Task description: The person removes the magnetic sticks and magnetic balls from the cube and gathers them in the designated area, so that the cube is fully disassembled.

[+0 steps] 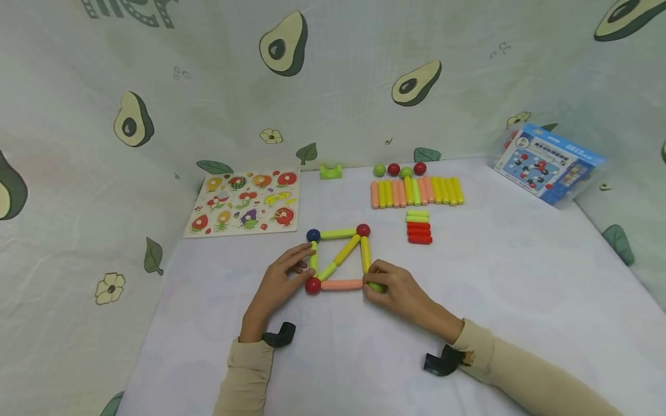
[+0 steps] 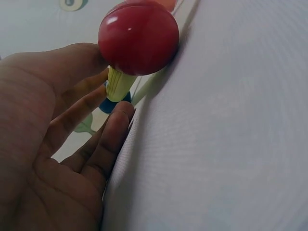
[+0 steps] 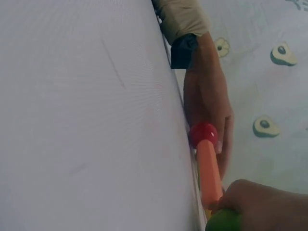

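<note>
A flat frame of sticks and balls lies on the table, with a blue ball [image 1: 313,235], a red ball [image 1: 363,230] and a nearer red ball [image 1: 313,285] at its corners. My left hand [image 1: 281,278] rests along the left yellow-green stick [image 1: 314,259], its thumb against the nearer red ball [image 2: 139,38]. With my right hand [image 1: 398,290] I grip a green ball [image 1: 377,286] at the near right corner, partly hidden by the fingers. There the orange stick [image 1: 341,285] and the right yellow stick [image 1: 366,254] meet. A yellow stick [image 1: 347,250] and a yellow-green one [image 1: 327,271] form the diagonal.
Behind stand a row of yellow, pink and green sticks [image 1: 416,192], several balls [image 1: 393,169] and short red and green sticks [image 1: 418,226]. A fruit puzzle board [image 1: 244,202] is at back left, beside a green piece [image 1: 330,172]. A blue-white box [image 1: 546,164] sits back right.
</note>
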Demonstrator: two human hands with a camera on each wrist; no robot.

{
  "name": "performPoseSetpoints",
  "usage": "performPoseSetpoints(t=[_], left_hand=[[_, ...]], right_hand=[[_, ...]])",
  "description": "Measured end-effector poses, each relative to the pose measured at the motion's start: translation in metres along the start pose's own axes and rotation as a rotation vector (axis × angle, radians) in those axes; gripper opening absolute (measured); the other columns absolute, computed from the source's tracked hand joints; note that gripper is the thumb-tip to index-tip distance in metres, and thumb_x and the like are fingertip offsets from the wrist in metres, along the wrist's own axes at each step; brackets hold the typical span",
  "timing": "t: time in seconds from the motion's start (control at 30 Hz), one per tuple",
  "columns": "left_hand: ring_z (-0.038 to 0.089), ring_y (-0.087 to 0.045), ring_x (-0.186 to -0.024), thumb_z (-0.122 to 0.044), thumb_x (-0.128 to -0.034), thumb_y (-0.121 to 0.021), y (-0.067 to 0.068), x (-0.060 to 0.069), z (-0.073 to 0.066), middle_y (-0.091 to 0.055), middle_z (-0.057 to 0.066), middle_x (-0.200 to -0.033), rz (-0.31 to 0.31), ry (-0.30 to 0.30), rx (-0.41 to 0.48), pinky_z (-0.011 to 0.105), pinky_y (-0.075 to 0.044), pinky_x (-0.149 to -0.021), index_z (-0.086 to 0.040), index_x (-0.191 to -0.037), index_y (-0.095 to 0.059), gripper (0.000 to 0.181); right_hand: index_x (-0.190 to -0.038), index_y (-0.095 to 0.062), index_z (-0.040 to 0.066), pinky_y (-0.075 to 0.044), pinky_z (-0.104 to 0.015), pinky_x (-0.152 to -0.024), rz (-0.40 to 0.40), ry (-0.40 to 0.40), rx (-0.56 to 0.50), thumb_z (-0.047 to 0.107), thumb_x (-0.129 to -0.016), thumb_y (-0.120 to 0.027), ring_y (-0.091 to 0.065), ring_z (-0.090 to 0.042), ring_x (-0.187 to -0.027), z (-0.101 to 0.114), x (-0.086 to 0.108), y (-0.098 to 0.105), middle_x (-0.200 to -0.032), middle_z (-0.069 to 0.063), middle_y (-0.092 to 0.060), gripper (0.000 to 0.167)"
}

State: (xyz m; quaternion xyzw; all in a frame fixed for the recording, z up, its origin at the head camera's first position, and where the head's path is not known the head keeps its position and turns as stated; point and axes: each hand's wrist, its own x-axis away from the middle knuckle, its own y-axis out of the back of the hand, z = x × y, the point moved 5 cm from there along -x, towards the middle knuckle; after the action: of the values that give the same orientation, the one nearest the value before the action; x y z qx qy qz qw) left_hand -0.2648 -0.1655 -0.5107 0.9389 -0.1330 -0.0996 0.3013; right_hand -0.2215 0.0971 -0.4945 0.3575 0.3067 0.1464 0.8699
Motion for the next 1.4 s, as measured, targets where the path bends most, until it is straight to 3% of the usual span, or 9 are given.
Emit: performPoseSetpoints(t=[0.33, 0.47, 0.6, 0.77, 1.07, 1.4], left_hand=[[0.008, -0.062, -0.098, -0.027, -0.0910, -0.076, 0.002, -0.003, -0.001, -0.049, -0.015, -0.146, 0.001, 0.015, -0.013, 0.031, -0.054, -0.088, -0.025, -0.134, -0.065, 0.044], [0.009, -0.061, -0.098, -0.028, -0.0912, -0.076, 0.002, -0.004, 0.000, -0.049, -0.016, -0.146, 0.002, 0.019, -0.019, 0.032, -0.054, -0.088, -0.026, -0.134, -0.065, 0.044], [0.008, -0.061, -0.098, -0.029, -0.0916, -0.075, 0.002, -0.004, 0.001, -0.048, -0.016, -0.146, 0.002, 0.017, -0.016, 0.032, -0.054, -0.089, -0.027, -0.134, -0.065, 0.044], [0.009, -0.061, -0.098, -0.029, -0.0916, -0.075, 0.004, -0.004, -0.001, -0.049, -0.013, -0.146, 0.006, 0.007, -0.015, 0.032, -0.054, -0.089, -0.025, -0.134, -0.065, 0.044], [0.008, -0.061, -0.098, -0.028, -0.0913, -0.076, 0.002, -0.002, 0.002, -0.049, -0.014, -0.146, 0.012, 0.018, 0.001, 0.031, -0.054, -0.088, -0.026, -0.134, -0.065, 0.044], [0.009, -0.061, -0.098, -0.029, -0.0907, -0.076, 0.000, 0.001, 0.003, -0.050, -0.014, -0.145, 0.007, 0.015, 0.004, 0.029, -0.054, -0.088, -0.027, -0.133, -0.065, 0.044]], right_hand=[[-0.108, -0.079, 0.015, -0.055, -0.026, -0.072, 0.000, -0.108, -0.035, 0.017, -0.080, -0.087, -0.057, -0.011, -0.093, -0.006, 0.005, 0.028, -0.104, 0.004, -0.060, 0.029], [-0.119, -0.075, 0.013, -0.055, -0.032, -0.078, 0.006, -0.178, -0.033, 0.016, -0.082, -0.084, -0.055, -0.016, -0.101, -0.015, -0.003, 0.050, -0.114, 0.000, -0.057, 0.038], [-0.129, -0.068, 0.009, -0.057, -0.034, -0.084, -0.032, -0.172, -0.018, 0.009, -0.086, -0.080, -0.060, -0.017, -0.101, -0.028, -0.016, 0.082, -0.117, -0.004, -0.056, 0.045], [-0.132, -0.065, 0.004, -0.057, -0.039, -0.083, -0.098, -0.173, 0.036, 0.003, -0.085, -0.078, -0.066, -0.018, -0.091, -0.051, -0.032, 0.116, -0.117, -0.008, -0.058, 0.048], [-0.131, -0.062, 0.001, -0.055, -0.049, -0.086, -0.143, -0.322, 0.137, 0.010, -0.089, -0.077, -0.066, -0.031, -0.099, -0.104, -0.054, 0.152, -0.119, -0.015, -0.063, 0.046], [-0.131, -0.059, -0.004, -0.052, -0.055, -0.090, -0.124, -0.470, 0.201, 0.011, -0.094, -0.070, -0.057, -0.040, -0.106, -0.163, -0.089, 0.185, -0.123, -0.022, -0.053, 0.041]])
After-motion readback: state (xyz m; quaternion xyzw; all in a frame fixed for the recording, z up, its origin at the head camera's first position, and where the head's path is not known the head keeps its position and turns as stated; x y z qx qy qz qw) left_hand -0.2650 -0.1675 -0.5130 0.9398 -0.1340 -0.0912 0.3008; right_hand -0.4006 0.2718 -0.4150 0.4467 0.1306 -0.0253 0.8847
